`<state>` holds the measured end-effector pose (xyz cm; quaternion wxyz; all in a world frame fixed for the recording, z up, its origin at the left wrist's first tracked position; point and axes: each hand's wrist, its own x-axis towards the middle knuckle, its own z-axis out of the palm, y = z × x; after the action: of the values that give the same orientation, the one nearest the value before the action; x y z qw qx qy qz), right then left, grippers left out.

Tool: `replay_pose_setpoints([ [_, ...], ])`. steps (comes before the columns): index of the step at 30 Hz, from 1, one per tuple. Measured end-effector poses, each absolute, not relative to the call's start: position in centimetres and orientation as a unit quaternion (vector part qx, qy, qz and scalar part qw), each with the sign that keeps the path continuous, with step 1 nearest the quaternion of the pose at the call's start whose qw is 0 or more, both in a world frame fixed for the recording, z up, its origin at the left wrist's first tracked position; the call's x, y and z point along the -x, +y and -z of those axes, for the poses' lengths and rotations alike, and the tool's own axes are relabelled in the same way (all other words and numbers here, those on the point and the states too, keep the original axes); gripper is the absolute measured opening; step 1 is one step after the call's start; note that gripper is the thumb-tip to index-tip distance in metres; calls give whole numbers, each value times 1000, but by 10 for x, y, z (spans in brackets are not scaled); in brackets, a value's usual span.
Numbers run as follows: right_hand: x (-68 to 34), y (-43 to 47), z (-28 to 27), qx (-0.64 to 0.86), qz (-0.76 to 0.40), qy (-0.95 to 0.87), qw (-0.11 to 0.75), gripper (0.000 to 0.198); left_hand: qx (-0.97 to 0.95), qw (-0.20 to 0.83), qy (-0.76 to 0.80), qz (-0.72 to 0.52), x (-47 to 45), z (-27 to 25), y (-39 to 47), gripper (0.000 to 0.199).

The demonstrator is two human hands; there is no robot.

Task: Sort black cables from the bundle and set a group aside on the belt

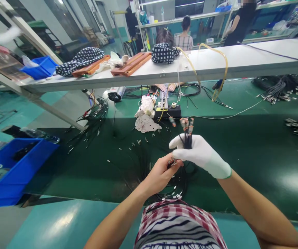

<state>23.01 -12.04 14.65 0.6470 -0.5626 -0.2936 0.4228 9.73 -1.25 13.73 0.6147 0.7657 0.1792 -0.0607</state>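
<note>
My right hand [201, 154], in a white glove, is closed around a bundle of black cables [187, 140]. Orange and silver connector ends fan out above its fingers. Just below and touching it, my bare left hand [161, 173] is curled around more cable ends [173, 162] with small metal tips. Under both hands, a coil of black cables [181, 183] with white tips lies at the front edge of the green table [242, 166]. Loose cables [138, 142] with silver ends spread to the left of the hands.
Left stands a blue bin [14, 173]. A crumpled white cloth [146, 122] lies beyond my hands, near a black box [173, 112]. Cable bundles [276, 88] rest at the right. A raised white shelf [255, 57] crosses behind; a co-worker's hands [171, 86] show beneath it.
</note>
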Motion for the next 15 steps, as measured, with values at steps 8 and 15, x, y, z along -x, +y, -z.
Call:
replay_pose_setpoints([
  [8,-240,-134,-157,555,-398,-319,657,38,-678,704,202,-63,-106,-182,9,25],
  [15,-241,-138,-181,615,-454,-416,492,32,-745,649,144,-57,-141,-226,-2,21],
])
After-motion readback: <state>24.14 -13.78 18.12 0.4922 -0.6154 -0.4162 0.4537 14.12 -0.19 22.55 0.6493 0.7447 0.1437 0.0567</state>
